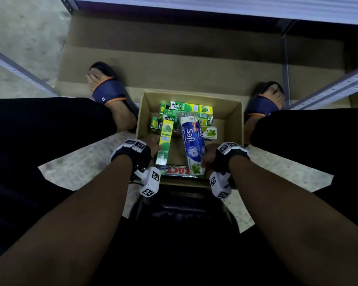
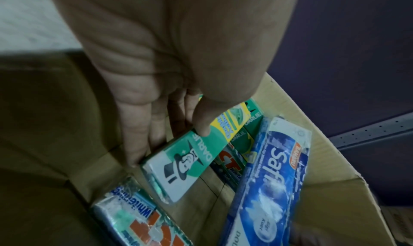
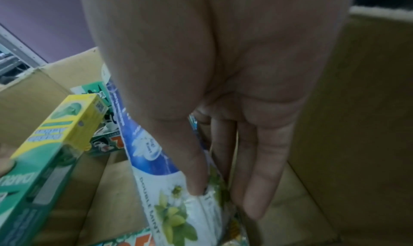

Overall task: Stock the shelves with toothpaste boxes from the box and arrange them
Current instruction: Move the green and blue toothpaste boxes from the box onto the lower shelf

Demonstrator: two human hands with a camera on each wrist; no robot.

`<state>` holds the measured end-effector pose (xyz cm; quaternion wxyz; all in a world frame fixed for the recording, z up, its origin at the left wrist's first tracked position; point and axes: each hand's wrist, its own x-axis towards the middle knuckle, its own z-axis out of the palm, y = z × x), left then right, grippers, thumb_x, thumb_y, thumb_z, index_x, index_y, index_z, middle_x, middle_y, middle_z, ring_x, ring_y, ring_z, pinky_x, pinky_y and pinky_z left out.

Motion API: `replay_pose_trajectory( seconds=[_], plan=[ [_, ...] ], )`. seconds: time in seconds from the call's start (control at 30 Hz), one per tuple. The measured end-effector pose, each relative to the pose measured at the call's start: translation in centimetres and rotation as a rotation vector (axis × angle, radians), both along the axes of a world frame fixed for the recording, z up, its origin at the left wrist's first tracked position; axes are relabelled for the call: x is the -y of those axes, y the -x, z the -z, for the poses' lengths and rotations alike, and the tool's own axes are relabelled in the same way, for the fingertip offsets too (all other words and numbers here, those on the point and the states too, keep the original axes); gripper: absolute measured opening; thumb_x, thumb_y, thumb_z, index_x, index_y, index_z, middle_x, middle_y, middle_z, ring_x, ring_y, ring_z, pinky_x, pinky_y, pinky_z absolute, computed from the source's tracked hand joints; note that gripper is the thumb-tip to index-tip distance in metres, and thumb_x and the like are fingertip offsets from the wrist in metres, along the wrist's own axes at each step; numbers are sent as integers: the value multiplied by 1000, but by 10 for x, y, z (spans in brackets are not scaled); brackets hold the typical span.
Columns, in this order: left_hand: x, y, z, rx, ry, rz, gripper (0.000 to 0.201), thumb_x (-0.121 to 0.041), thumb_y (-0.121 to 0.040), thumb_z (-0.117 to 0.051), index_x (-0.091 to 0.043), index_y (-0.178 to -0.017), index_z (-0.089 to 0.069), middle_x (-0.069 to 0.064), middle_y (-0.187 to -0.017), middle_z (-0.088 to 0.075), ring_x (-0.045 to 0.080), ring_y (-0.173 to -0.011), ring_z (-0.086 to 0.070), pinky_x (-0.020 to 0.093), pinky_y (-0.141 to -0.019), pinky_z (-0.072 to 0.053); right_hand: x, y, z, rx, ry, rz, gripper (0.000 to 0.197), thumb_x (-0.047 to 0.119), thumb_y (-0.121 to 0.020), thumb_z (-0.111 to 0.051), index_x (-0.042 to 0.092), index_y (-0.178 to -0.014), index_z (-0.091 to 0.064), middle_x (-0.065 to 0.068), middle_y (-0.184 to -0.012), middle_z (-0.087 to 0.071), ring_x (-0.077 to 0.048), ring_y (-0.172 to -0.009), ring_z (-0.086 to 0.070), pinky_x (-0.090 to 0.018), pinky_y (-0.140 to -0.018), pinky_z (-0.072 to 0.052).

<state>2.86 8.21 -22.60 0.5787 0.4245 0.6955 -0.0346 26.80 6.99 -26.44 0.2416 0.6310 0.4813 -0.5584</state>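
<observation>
Cardboard carton (image 1: 232, 112) sits open on the floor between a seated person's feet, part-filled with glossy toothpaste boxes (image 1: 191, 107) lying jumbled. The left hand (image 2: 170, 83) pinches a green-and-yellow Darlie box (image 2: 190, 163) between thumb and fingers; the right hand (image 3: 223, 108) likewise pinches a long blue Safi box (image 3: 161, 170). Both rectangular boxes tilt upward, probably being lifted out for the grey metal shelves (image 1: 329, 87) ahead.

Carton (image 1: 234, 120) open above, right floor bare, toothpaste boxes (image 1: 186, 108) crowding left and back
</observation>
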Motion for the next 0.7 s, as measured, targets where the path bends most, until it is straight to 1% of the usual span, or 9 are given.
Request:
replay_pose_trajectory(
  seconds=[0.07,0.1,0.17,0.23,0.37,0.43,0.53,0.63,0.7],
  plan=[
    [1,2,-1,-6,3,1,11,-12,-96,-59,-10,-103,-67,21,-116,-64,29,-98,-60,46,-95,-52,-4,1,1,-16,-5,-22,59,24,-84,-77,13,-138,-55,-15,-132,-61,-36,-115,-60,-49,-102,-48],
    [0,0,-4,6,6,0,8,-13,-96,-59,-16,-92,-66,18,-104,-66,31,-93,-61,49,-94,-52,-5,2,1,-31,-18,-11,61,24,-84,-78,12,-139,-54,-15,-134,-60,-37,-117,-59,-49,-103,-47],
    [0,-1,-3,-3,-14,3,24,-13,-96,-60,-24,-75,-56,8,-81,-62,28,-80,-60,50,-92,-53,-6,5,3,-74,-67,84,70,25,-82,-81,10,-142,-49,-15,-137,-58,-36,-120,-58,-50,-104,-46],
    [1,-1,-3,-25,-33,18,25,-13,-97,-59,-24,-76,-51,10,-87,-59,29,-82,-58,48,-92,-53,-6,9,5,-73,-138,208,88,33,-75,-86,8,-146,-40,-15,-141,-54,-37,-122,-56,-52,-103,-46],
    [3,-1,-2,-63,-29,23,25,-18,-97,-59,-22,-73,-53,21,-98,-61,40,-102,-62,54,-93,-52,-5,22,6,6,-156,288,139,59,-63,-86,9,-157,4,-14,-157,-34,-38,-133,-46,-53,-107,-42],
    [4,0,0,-71,-33,7,26,-18,-96,-60,-23,-72,-53,16,-91,-62,40,-103,-62,54,-91,-53,-5,27,6,64,-170,288,155,67,-56,-84,11,-152,24,-11,-161,-25,-39,-135,-42,-51,-107,-41],
    [5,2,3,-40,-32,-13,25,-17,-96,-60,-25,-74,-53,1,-80,-56,38,-103,-61,53,-91,-53,-3,32,11,107,-232,246,150,70,-59,-80,10,-154,20,-14,-157,-32,-39,-130,-47,-48,-102,-45],
    [3,2,4,-37,-17,-25,16,-16,-96,-60,-25,-85,-53,4,-84,-57,38,-106,-60,52,-93,-53,-3,35,16,130,-264,214,134,60,-74,-75,8,-155,17,-20,-153,-36,-40,-126,-49,-50,-102,-46],
    [2,2,8,-47,-12,-41,7,-15,-96,-60,-20,-99,-56,14,-101,-60,38,-109,-59,53,-94,-52,-3,36,14,129,-277,261,132,54,-77,-76,6,-153,21,-22,-153,-35,-41,-127,-48,-51,-102,-45]
  ],
)
